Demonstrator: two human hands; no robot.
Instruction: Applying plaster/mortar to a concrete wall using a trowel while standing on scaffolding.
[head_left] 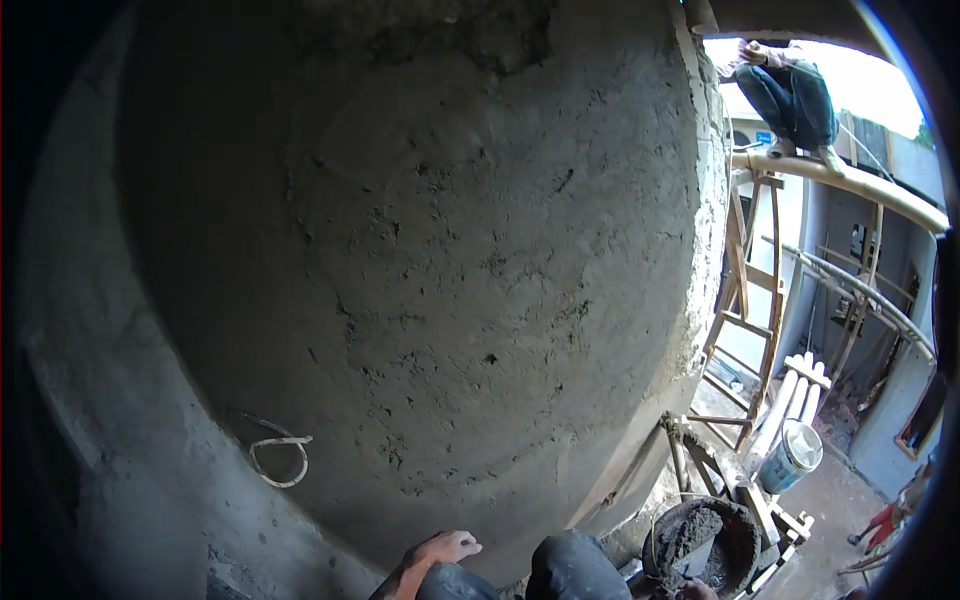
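Observation:
In front of me rises a wall of wet grey plaster (pixel 480 270), pitted and rough in the middle and smoother at the left. My left hand (pixel 447 547) rests by my left knee at the lower edge, fingers curled in, with nothing visible in them. At the lower right, my right hand (pixel 698 591) shows only in part, at the near rim of a black bucket (pixel 742 535). It grips a trowel, whose flat blade (pixel 695 560) lies in the grey mortar (pixel 690 528) inside. The trowel's handle is mostly hidden.
A looped pale cable (pixel 280 460) sticks out at the wall's lower left. Beyond the wall's right edge stand a wooden ladder (pixel 745 310), a white bucket (pixel 790 457) and white pipes (pixel 800 390). Another person (pixel 795 100) sits on a pole above; a further person (pixel 885 520) is at far right.

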